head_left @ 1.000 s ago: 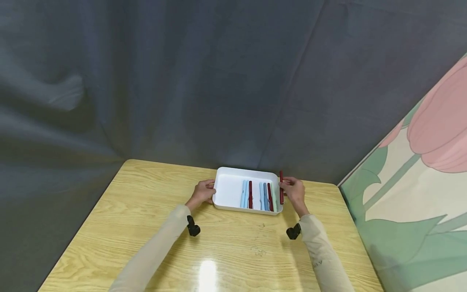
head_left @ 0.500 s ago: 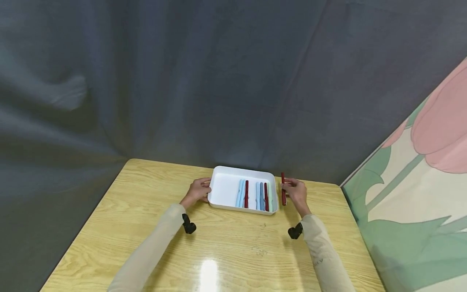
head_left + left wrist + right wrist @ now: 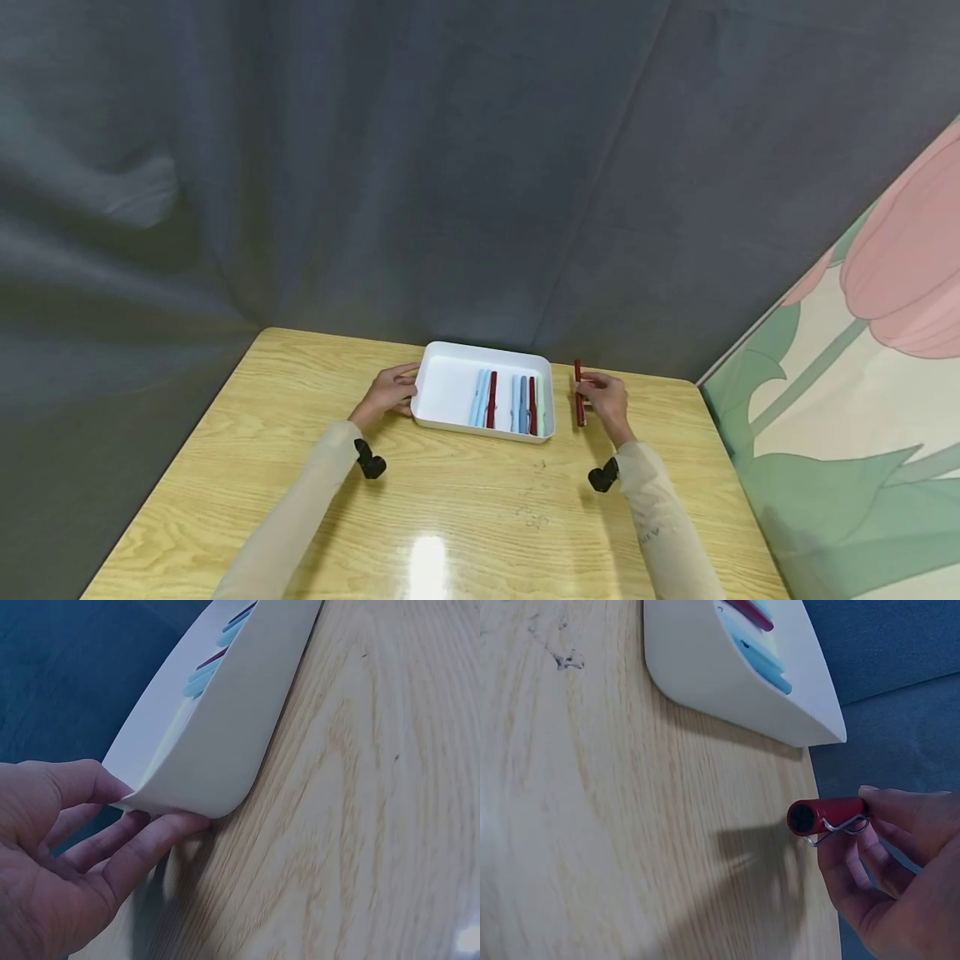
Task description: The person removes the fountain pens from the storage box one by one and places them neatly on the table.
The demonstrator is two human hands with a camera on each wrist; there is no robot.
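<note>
Red pen (image 3: 580, 408), its middle partly hidden, is pinched by the right hand (image 3: 606, 398) above the table (image 3: 480, 492), beside the white tray (image 3: 448, 387). Its long body points at the curtain (image 3: 420, 208), with its clip (image 3: 836, 828) at the near end. The left hand (image 3: 385, 392) pinches the tray's edge.

We see the right grip (image 3: 920, 894) pinching a red pen (image 3: 832, 810) with a wire clip (image 3: 853, 823), its dark round end toward us, above the wood-grained tabletop (image 3: 630, 817). Apart from it, at the top, we see a white tray (image 3: 705, 671) holding blue pens (image 3: 759, 658) and a second red pen (image 3: 751, 612), a dark backdrop (image 3: 900, 712) beyond.
</note>
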